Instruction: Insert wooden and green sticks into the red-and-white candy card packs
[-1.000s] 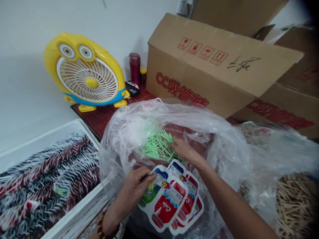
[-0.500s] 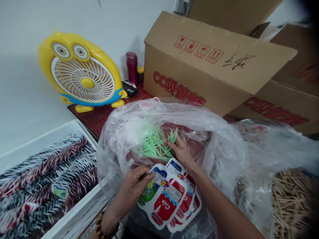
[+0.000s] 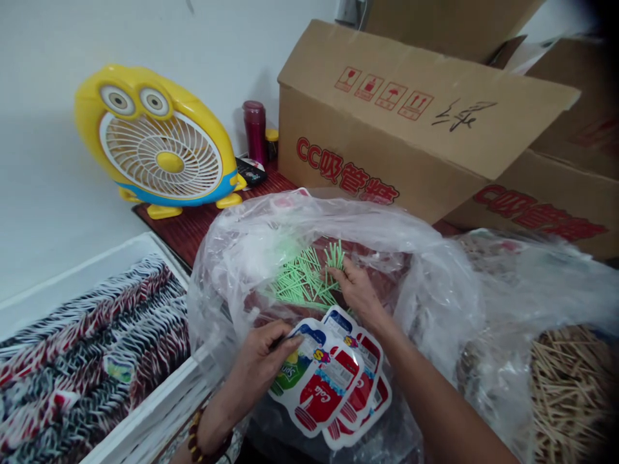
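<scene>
My left hand (image 3: 264,357) pinches the upper left edge of a flat candy packet (image 3: 322,380) printed with green and red drink bottles. More packets (image 3: 370,370) of the same kind lie fanned out beneath it. Above them my right hand (image 3: 355,283) is closed round a small bunch of thin green sticks (image 3: 334,254). Beside that hand a loose pile of green sticks (image 3: 300,280) lies inside an opened clear plastic bag (image 3: 435,277). The palm side of my right hand is hidden.
At left a white crate (image 3: 149,248) holds rows of upright packets. A yellow fan (image 3: 169,161), a dark red bottle (image 3: 255,132) and cardboard boxes (image 3: 387,129) stand behind. Tan sticks (image 3: 570,386) lie in another plastic bag at right.
My right hand has moved slightly right, and the bunch of green sticks stands more upright in it. My left hand stays on the packet.
</scene>
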{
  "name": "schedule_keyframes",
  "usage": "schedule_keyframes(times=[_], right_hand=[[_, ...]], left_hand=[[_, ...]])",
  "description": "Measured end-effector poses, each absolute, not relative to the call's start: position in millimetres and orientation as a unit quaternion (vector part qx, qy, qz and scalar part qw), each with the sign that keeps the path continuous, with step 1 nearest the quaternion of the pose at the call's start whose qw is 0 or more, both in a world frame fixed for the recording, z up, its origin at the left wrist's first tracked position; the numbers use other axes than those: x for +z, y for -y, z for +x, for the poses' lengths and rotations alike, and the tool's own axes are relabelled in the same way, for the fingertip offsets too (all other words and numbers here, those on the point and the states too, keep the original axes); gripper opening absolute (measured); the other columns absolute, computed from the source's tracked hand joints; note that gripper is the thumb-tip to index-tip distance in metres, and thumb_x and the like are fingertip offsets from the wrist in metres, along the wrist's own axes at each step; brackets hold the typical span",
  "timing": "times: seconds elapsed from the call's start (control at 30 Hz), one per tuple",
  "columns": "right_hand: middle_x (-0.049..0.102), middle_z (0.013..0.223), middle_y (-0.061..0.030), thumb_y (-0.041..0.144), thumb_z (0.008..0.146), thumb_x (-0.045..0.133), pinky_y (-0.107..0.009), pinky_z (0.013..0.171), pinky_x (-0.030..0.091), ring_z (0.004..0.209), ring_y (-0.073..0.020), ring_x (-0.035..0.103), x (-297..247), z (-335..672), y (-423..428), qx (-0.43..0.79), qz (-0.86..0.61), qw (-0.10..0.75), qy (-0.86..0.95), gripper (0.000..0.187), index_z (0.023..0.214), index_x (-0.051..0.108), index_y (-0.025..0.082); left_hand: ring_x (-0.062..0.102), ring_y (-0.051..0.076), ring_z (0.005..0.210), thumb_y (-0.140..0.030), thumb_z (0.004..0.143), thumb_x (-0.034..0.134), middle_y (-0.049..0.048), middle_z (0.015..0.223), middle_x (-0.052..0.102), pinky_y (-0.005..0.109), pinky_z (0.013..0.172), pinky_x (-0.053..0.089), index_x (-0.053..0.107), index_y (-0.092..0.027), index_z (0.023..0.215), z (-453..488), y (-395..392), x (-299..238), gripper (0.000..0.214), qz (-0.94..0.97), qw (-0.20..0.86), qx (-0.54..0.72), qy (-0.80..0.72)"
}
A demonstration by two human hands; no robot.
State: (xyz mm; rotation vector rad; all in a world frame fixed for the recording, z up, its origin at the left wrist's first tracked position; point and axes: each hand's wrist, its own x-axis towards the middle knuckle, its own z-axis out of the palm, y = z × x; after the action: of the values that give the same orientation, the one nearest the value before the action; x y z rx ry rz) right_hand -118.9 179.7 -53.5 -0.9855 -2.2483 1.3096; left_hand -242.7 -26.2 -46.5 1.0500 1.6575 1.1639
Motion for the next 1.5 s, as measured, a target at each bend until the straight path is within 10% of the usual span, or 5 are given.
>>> schedule_keyframes(times=[0.5,1.5], right_hand=[[0.068,0.090,-0.0012,0.037,0.086,0.054,-0.030,0.079,0.044,0.082,-0.0182,0.060,-65,-114,-163,0.584,-0.321,0.318,0.675,0.018,0.093,0.063,0.023],[0.067,0.079,-0.0004,0.038,0.087,0.051,-0.027,0.065,0.042,0.069,-0.0152,0.055,-59,-112,-182,0.497,-0.347,0.271,0.748,0.026,0.084,0.069,0.020]], left_hand=[[0.045,0.011,0.061,-0.037,0.087,0.055,-0.0011,0.065,0.053,0.020,0.054,0.035,0.058,-0.015,0.068,-241,25,-44,0.029,0.411,0.432,0.462,-0.656],[0.047,0.011,0.061,-0.037,0.085,0.059,-0.0006,0.066,0.055,0.020,0.054,0.037,0.061,-0.015,0.070,-237,21,-47,0.027,0.379,0.463,0.480,-0.641]])
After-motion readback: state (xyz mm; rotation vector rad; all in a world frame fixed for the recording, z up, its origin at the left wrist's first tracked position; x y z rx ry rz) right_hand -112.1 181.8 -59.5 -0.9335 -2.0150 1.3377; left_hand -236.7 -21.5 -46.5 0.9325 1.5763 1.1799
